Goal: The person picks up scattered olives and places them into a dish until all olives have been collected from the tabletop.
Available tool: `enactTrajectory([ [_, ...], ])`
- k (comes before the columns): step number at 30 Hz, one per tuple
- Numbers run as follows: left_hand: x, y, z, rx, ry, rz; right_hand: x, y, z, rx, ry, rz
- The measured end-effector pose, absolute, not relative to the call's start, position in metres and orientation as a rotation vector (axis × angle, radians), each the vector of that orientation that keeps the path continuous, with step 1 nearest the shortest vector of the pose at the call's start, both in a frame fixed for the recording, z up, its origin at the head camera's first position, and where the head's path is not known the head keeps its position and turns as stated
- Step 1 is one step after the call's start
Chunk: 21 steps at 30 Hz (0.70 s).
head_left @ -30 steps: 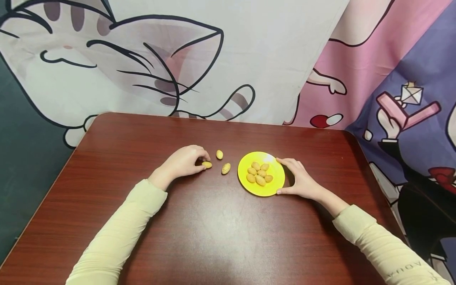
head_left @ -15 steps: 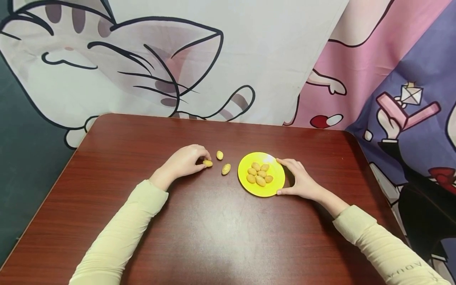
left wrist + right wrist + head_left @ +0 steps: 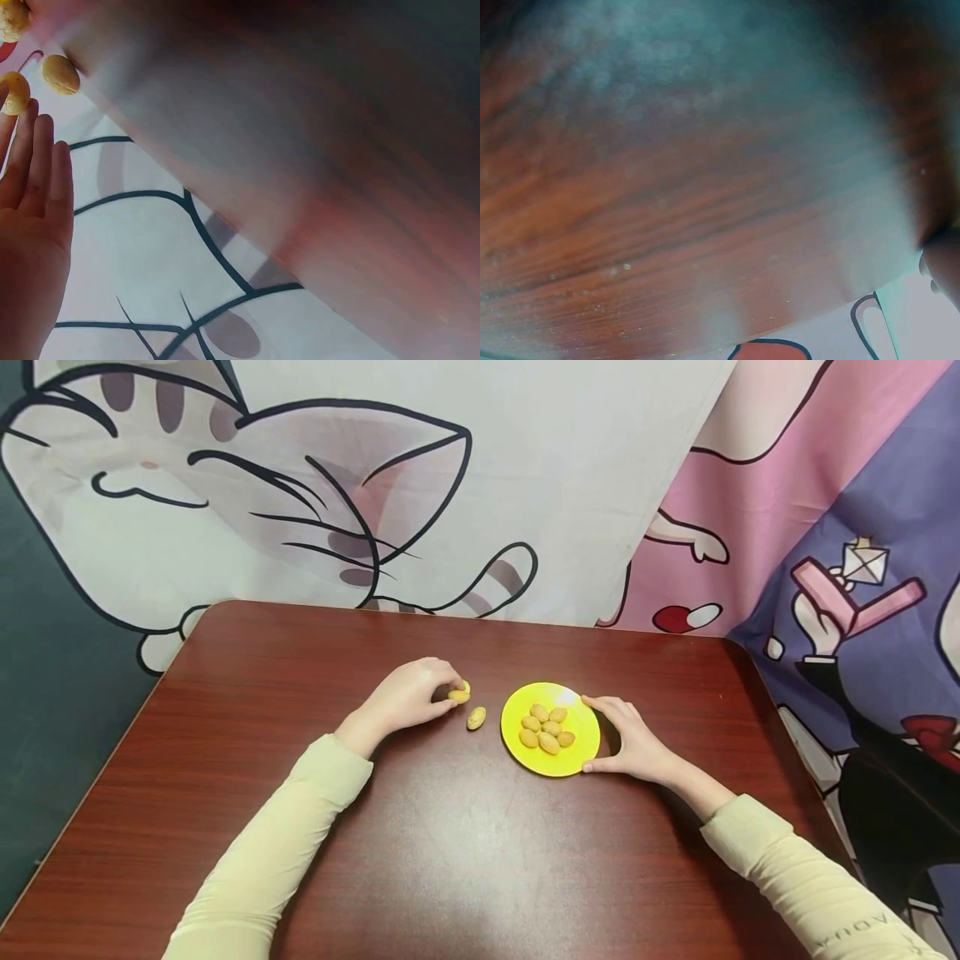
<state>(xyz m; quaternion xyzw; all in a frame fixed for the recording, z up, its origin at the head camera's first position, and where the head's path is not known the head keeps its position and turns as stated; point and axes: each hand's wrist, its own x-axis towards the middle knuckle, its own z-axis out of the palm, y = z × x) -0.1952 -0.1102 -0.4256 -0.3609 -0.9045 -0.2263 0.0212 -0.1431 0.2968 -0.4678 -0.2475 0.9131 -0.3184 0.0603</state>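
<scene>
My left hand [image 3: 411,696] pinches a small yellow oval nut-like piece [image 3: 458,696] between thumb and fingers, low over the table. Another such piece shows partly behind it, and a third oval piece [image 3: 476,718] lies just to the right on the tabletop. In the left wrist view the held piece [image 3: 15,94] sits at the fingertips, and a loose piece [image 3: 60,73] lies beyond them. My right hand [image 3: 636,745] holds the right rim of a round yellow plate [image 3: 512,745], thumb at the near side and fingers at the far side. Several similar oval pieces [image 3: 549,742] are clustered on the plate.
The dark red-brown wooden table [image 3: 420,860] has its far edge against a cartoon-printed cloth [image 3: 570,485]. The right wrist view is mostly blurred tabletop [image 3: 667,225].
My left hand has shifted right and slightly away from me with its oval piece, now overlapping the far loose piece. My right hand and the plate have stayed in place.
</scene>
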Motion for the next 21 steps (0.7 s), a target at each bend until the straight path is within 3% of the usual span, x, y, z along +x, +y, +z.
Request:
enactTrajectory([
  [21, -0.203, -0.052, -0.422, -1.244, -2.801, -0.684, -0.142, 0.297, -0.468, -0.747, 2.762, -0.973],
])
